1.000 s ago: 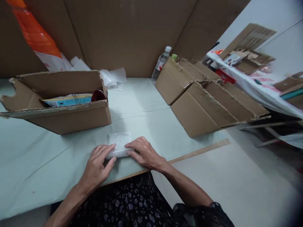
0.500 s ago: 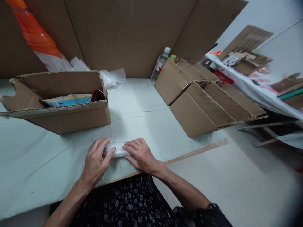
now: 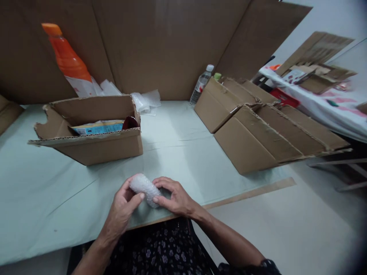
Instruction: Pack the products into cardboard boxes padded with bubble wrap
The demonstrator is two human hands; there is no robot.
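A small roll of white bubble wrap (image 3: 142, 186) is lifted just above the pale green table (image 3: 177, 152) near its front edge. My left hand (image 3: 122, 210) grips the roll's left end with thumb and fingers. My right hand (image 3: 173, 198) pinches its right end. What is inside the wrap is hidden.
An open cardboard box (image 3: 91, 133) with a packet and a dark red thing stands at the left. Two open cardboard boxes (image 3: 252, 130) stand at the right. A water bottle (image 3: 200, 84), an orange bottle (image 3: 69, 61) and loose plastic wrap (image 3: 146, 101) lie along the cardboard back wall.
The flat bubble wrap sheet has been rolled up into a tight bundle and lifted off the table, tilted. The camera has shifted a little to the left.
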